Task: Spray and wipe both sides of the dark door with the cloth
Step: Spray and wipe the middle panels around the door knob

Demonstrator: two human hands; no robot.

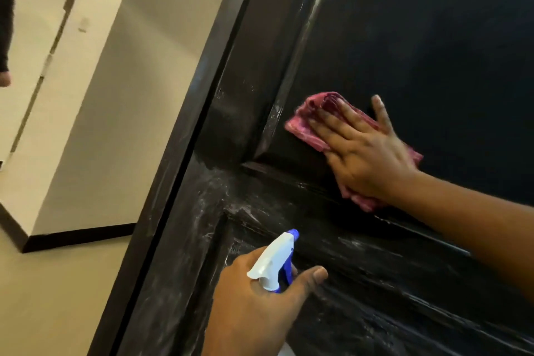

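Pink and soft, the cloth lies bunched against the dark door, right of centre in the frame, at the lower left corner of the upper recessed panel. The right hand presses it there with fingers straight and spread, palm on top, pushing rather than gripping. Lower in the frame, the left hand is curled round the neck of the spray bottle, whose white head and blue nozzle point towards the door's cross rail. Whitish streaks show on that rail and on the stile at lower centre, so I'd judge this side is sprayed and only partly wiped; the other side cannot be seen. The cloth looks light and limp, likely to ruck up at the panel's moulded edge, so a flat palm over its middle should hold it best. The door is stiff and glossy, probably slick where wet. The bottle's body is hidden below the hand. At the left of the frame are a cream wall, a pale floor, and a person's dark sleeve.
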